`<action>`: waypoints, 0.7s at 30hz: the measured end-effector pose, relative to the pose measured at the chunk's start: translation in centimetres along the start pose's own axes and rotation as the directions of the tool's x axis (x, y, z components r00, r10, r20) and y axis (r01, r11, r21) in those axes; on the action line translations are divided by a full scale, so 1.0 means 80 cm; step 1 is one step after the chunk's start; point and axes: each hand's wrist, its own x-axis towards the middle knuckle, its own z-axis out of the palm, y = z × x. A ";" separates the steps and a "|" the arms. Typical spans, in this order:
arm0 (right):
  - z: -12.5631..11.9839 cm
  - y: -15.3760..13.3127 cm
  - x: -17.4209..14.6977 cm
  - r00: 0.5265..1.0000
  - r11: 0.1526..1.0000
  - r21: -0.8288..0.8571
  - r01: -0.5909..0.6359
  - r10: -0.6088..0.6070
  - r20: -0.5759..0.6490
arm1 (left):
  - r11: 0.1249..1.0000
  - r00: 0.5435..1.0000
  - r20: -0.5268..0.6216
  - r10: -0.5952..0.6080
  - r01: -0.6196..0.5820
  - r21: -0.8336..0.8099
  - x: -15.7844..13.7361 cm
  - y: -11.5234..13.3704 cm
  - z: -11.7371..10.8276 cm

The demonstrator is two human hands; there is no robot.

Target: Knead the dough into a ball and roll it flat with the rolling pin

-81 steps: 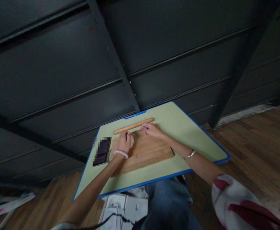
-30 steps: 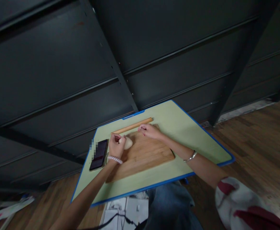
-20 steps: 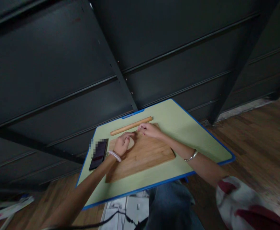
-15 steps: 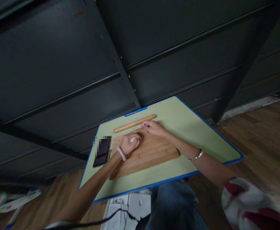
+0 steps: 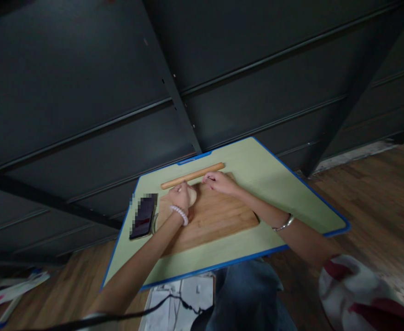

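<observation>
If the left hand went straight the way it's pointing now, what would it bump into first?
Probably the wooden rolling pin, lying just beyond the left hand, though the hand's height is hard to judge.

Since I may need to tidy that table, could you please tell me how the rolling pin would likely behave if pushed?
The rolling pin looks round and handleless, so it would probably roll if nudged crosswise. Its straight, wooden-looking body suggests it should stay stiff. On its near side, the cutting board might stop it.
</observation>
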 end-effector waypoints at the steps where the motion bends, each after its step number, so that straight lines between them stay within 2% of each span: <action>1: 0.000 0.000 0.000 1.000 1.000 0.003 0.003 -0.003 0.001 | 1.000 0.993 -0.111 -0.027 0.029 0.011 0.001 -0.002 0.004; 2: -0.001 -0.001 -0.001 1.000 1.000 0.005 0.006 -0.006 0.003 | 0.999 0.982 -0.183 -0.040 0.044 0.016 0.000 -0.004 0.006; 4: 0.000 0.000 -0.001 1.000 1.000 0.007 0.009 -0.009 0.007 | 1.000 0.980 -0.197 -0.018 0.020 0.007 -0.005 -0.005 0.005; 6: 0.000 0.003 0.000 1.000 1.000 -0.002 0.010 -0.010 0.008 | 0.997 0.994 -0.087 0.071 -0.070 0.012 -0.014 -0.003 -0.007; 8: 0.001 0.006 0.000 1.000 0.999 -0.028 0.021 -0.021 0.005 | 0.969 0.978 0.070 0.195 -0.203 0.139 -0.021 0.004 -0.028; 10: 0.001 0.008 0.000 0.999 0.998 -0.053 0.032 -0.032 0.001 | 0.889 0.913 0.244 0.326 -0.384 0.249 -0.021 0.013 -0.052; 12: 0.001 0.008 -0.001 0.999 0.998 -0.056 0.037 -0.037 0.002 | 0.739 0.785 0.441 0.435 -0.591 0.323 -0.012 0.023 -0.070; 14: 0.000 0.007 -0.002 1.000 0.998 -0.050 0.029 -0.029 0.006 | 0.570 0.662 0.560 0.498 -0.737 0.364 0.000 0.028 -0.078; 16: 0.000 0.005 -0.002 1.000 0.999 -0.047 0.015 -0.014 0.009 | 0.471 0.580 0.630 0.516 -0.807 0.357 0.009 0.030 -0.075; 17: 0.000 0.004 -0.002 1.000 0.999 -0.049 0.009 -0.009 0.009 | 0.467 0.553 0.659 0.510 -0.821 0.328 0.011 0.029 -0.072; 21: 0.000 0.003 -0.001 1.000 0.998 -0.064 0.014 -0.013 0.016 | 0.569 0.488 0.732 0.476 -0.805 0.166 -0.003 0.022 -0.056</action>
